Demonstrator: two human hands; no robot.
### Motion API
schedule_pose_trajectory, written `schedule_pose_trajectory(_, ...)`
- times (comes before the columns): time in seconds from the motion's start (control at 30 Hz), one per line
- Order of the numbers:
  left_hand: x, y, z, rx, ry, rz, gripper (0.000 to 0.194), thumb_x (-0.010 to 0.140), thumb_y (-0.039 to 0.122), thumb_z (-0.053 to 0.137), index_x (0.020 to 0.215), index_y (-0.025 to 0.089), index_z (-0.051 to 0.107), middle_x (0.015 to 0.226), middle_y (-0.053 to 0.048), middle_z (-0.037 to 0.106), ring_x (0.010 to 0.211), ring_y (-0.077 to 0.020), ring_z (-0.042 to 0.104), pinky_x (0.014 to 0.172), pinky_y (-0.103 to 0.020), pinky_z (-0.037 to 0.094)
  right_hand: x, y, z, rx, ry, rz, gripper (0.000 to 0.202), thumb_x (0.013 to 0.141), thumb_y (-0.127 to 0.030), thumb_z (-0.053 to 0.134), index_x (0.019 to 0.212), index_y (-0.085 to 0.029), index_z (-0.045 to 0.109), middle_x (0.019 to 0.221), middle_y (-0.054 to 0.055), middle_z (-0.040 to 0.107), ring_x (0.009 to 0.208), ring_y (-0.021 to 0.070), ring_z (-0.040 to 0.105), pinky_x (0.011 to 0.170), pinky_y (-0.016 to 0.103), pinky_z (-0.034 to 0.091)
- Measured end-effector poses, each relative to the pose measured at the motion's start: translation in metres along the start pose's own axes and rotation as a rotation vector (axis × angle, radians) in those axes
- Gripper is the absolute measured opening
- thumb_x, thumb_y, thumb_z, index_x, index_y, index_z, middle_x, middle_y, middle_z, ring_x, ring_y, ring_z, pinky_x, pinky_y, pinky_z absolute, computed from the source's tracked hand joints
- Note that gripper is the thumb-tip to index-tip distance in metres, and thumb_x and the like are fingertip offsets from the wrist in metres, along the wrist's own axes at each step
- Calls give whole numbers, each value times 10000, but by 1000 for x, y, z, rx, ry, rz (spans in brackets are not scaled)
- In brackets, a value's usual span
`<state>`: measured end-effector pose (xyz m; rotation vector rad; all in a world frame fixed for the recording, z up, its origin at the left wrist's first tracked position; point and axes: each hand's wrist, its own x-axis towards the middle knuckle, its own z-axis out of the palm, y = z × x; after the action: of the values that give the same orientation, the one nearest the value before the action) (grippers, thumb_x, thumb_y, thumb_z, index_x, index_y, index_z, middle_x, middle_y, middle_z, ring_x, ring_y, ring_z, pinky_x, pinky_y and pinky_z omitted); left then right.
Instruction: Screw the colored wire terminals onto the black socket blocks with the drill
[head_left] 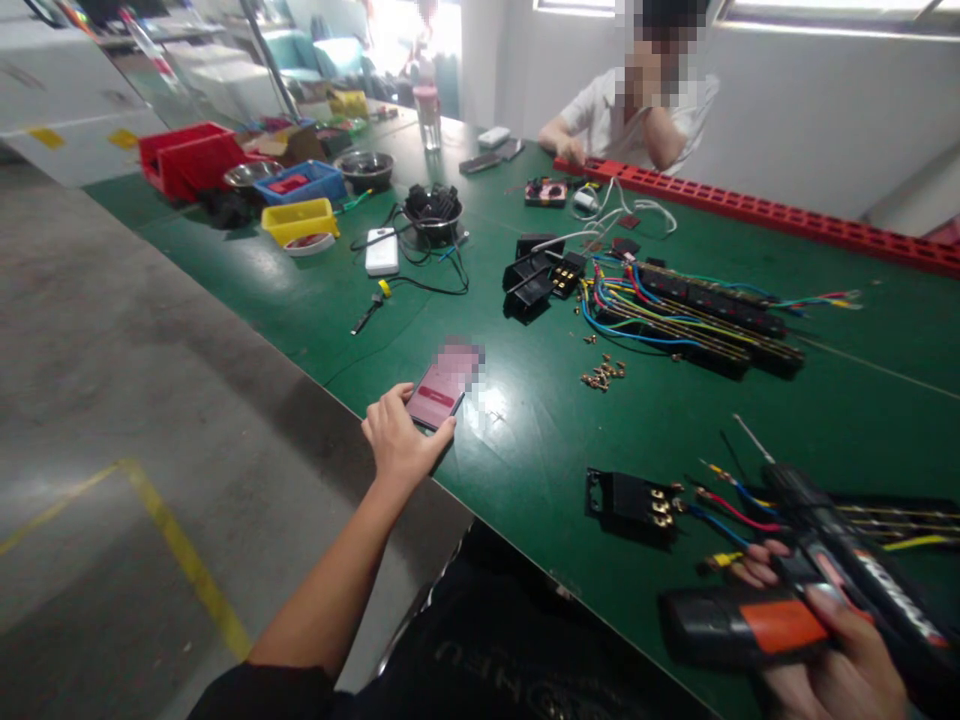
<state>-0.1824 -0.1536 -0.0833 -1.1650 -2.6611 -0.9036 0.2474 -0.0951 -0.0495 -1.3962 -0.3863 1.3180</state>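
Observation:
My left hand (405,430) is closed around the lower end of a smartphone (439,390) with a pinkish lit screen, at the table's near edge. In my right hand (840,650) is a black and orange cordless screwdriver (825,540), its long thin bit pointing up and left. Just left of the tool lies a black terminal block (630,505) with brass screws, and red, blue and yellow wires (739,505) run from beside it under the tool. Several loose brass screws (604,374) are scattered farther up the green table.
Wired black strips (697,310) and black housings (529,280) lie mid-table. A bowl of black parts (433,215), a white power bank (382,251), and yellow (300,220), blue (304,183) and red bins (187,160) stand to the left. A person (637,110) sits opposite, behind a red perforated rail (750,212).

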Motion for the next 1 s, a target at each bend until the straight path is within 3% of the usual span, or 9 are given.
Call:
schedule_pose_trajectory(0.5,-2,-2,4,4,32,15,693,747,505,796,1303,213,503,1303,-135,651,1200,-387,570,1042,-521,421,-1,4,-6,27,-53,-38,531,492,-282,850,998,-163,741,939,38,628,778,121,598,665,239,626)
schedule_pose_trajectory(0.7,-2,-2,3,-15,22,7,693,745,508,782,1305,207,506,1316,-150,639,1215,-390,552,1048,-536,405,-1,3,-4,31,-55,-36,562,435,-266,853,973,-153,734,908,33,619,745,115,582,638,240,618)
schedule_pose_trajectory(1.0,-1,-3,4,-10,26,20,687,758,524,771,1305,205,506,1312,-149,642,1208,-388,553,1048,-529,406,8,7,-14,4,-104,-76,538,505,-295,835,1014,-162,726,954,44,646,771,133,603,657,247,620)
